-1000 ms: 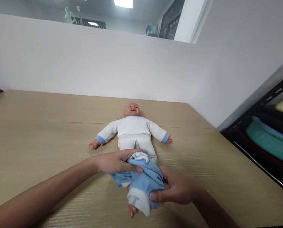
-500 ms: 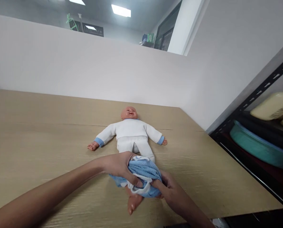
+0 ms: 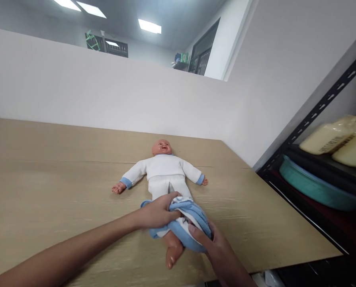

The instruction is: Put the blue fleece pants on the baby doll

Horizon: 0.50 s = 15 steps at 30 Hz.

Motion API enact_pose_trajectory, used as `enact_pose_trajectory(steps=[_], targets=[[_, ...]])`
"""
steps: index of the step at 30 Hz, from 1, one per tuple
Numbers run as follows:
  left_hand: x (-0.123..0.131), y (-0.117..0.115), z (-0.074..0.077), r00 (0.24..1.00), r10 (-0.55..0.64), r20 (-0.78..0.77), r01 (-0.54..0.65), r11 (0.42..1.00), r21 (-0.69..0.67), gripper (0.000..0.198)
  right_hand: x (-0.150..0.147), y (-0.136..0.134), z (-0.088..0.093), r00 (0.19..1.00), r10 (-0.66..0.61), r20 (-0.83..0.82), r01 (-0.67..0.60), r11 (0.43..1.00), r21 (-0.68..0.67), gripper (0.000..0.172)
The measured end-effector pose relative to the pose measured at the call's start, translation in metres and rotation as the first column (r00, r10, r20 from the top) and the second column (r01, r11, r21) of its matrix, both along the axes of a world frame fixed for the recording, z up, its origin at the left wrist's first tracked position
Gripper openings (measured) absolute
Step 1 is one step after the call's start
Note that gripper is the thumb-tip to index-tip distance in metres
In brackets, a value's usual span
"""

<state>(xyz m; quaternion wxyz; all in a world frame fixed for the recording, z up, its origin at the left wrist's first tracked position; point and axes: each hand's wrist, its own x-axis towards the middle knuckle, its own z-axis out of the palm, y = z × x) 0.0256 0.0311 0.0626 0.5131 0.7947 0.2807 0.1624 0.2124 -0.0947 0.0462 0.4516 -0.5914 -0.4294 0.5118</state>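
A baby doll (image 3: 165, 166) in a white long-sleeved top with blue cuffs lies face up on the table, head toward the wall. Bunched around its lower legs is a blue and white cloth garment (image 3: 192, 213), perhaps trousers. My left hand (image 3: 159, 211) grips the cloth's upper left edge, the thumb inside the opening. On the right side, my right hand (image 3: 209, 241) is closed on the same cloth, thumb over its rim. One bare doll foot (image 3: 173, 253) sticks out below the garment; the other foot is hidden by the cloth and my right hand.
The wooden table (image 3: 61, 179) reaches back to a low white wall (image 3: 112, 95). To the right, a black metal shelf (image 3: 312, 113) holds a teal basin (image 3: 318, 187) and cream-coloured bottles (image 3: 330, 135). Some pale plastic (image 3: 273, 278) shows below the table's front edge.
My right thumb has come over the garment's rim, and the opening is spread wider. My left hand has moved slightly right with the cloth. The view has tilted up slightly.
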Motion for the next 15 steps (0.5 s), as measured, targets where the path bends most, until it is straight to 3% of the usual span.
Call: enact_pose_trajectory(steps=[3, 6, 15], targets=[[0.006, -0.01, 0.002, 0.991, 0.049, -0.121, -0.025, 0.982, 0.187, 0.034, -0.01, -0.01, -0.008, 0.978, -0.189, 0.087, 0.18, 0.979, 0.093, 0.057], [0.012, -0.017, 0.0, 0.968, 0.08, -0.239, 0.002, 0.946, 0.324, 0.029, -0.013, -0.023, -0.022, 0.95, -0.294, 0.106, 0.277, 0.949, 0.152, 0.058], [0.017, -0.025, -0.008, 0.973, 0.004, -0.232, 0.108, 0.875, 0.472, 0.032, -0.018, -0.05, -0.048, 0.876, -0.455, 0.157, 0.439, 0.889, 0.13, 0.055]])
